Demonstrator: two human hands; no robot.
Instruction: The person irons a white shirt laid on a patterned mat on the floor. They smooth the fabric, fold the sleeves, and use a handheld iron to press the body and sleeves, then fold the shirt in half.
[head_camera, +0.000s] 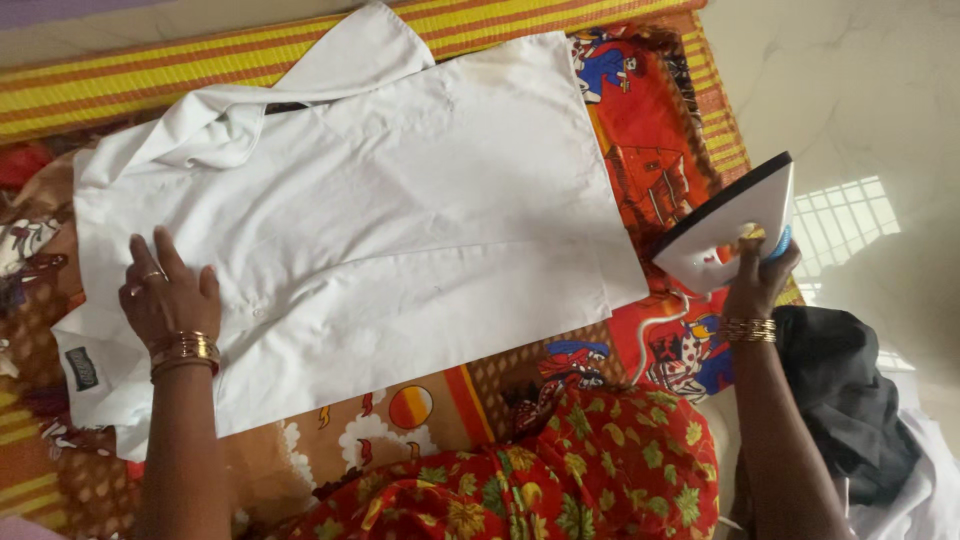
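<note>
We saw the left hand (168, 300) lying flat with open grip on the white shirt (380, 210), at the lower left of the frame. The shirt was spread across the middle of the frame on a colourful printed cloth (650, 150). At the right, the right hand (758, 275) had its grip closed on the handle of a white iron (730, 225), tilted up beside the shirt edge, not touching it

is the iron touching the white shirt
Apart. The head view shows the iron lifted and tilted in the right hand, with patterned cloth visible between it and the white shirt.
</note>
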